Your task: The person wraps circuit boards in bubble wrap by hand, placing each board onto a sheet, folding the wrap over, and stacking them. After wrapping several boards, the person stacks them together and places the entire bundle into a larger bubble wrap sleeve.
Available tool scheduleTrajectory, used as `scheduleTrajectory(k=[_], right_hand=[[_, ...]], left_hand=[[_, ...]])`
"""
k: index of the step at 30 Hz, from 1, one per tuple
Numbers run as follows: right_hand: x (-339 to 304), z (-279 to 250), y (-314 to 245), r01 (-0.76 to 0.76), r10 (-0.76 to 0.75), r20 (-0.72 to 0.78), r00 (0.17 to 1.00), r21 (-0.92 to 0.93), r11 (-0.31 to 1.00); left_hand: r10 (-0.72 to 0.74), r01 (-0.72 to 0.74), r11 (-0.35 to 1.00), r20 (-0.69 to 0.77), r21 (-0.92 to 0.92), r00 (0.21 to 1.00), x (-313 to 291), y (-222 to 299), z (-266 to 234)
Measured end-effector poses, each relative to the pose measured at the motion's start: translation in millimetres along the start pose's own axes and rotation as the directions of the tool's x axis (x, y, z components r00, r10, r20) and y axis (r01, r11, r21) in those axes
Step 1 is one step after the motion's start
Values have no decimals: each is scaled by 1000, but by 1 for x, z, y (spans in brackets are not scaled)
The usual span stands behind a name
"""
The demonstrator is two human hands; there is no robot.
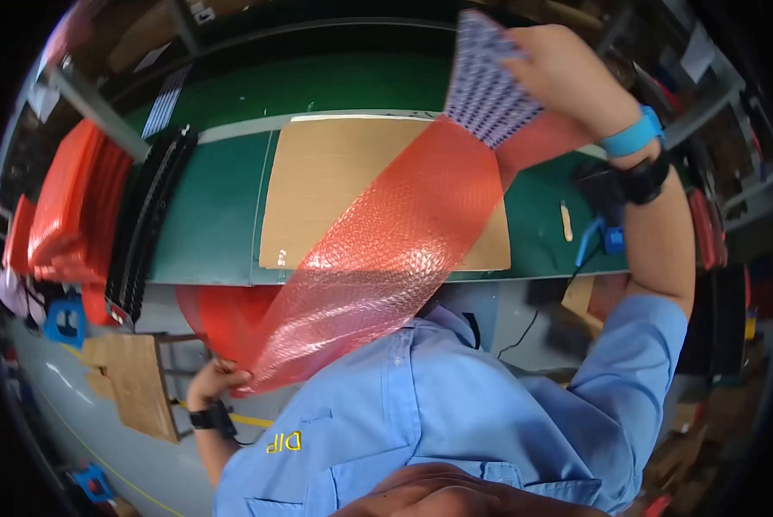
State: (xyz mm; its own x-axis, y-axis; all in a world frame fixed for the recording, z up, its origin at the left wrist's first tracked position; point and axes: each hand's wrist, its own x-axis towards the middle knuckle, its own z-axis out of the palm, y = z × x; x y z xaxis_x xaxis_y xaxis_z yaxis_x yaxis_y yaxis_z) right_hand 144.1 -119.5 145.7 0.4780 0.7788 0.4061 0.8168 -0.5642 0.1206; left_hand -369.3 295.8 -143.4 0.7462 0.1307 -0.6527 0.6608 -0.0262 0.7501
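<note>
A long red bubble-wrap bag (386, 233) stretches slantwise between my hands, from low on the left to high on the right. My left hand (217, 381) is closed, pinching its lower left corner beside my body. Raised at the upper right, my right hand (558, 73) grips a thin panel (485, 90) with rows of dark blue marks on white. The panel's lower end meets the upper end of the bag, and I cannot tell how far it reaches inside. More red wrap hangs under my right wrist. Beneath the bag lies a flat cardboard sheet (335, 172).
The green bench (214, 207) carries a black slotted rack (149, 224) on the left, near a stack of red bubble bags (68, 207). A cutter (566, 221) and a blue item (612, 239) lie on the right. A wooden stool (136, 379) stands below left.
</note>
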Motion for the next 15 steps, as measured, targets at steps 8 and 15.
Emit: scheduleTrajectory(k=[8, 15], right_hand=[[-97, 132, -190, 173, -171, 197, 965, 7, 985], [-103, 155, -193, -73, 34, 210, 977, 180, 981]], left_hand=[[-109, 109, 994, 154, 7, 982, 32, -25, 24], [-252, 186, 956, 317, 225, 914, 43, -29, 48]])
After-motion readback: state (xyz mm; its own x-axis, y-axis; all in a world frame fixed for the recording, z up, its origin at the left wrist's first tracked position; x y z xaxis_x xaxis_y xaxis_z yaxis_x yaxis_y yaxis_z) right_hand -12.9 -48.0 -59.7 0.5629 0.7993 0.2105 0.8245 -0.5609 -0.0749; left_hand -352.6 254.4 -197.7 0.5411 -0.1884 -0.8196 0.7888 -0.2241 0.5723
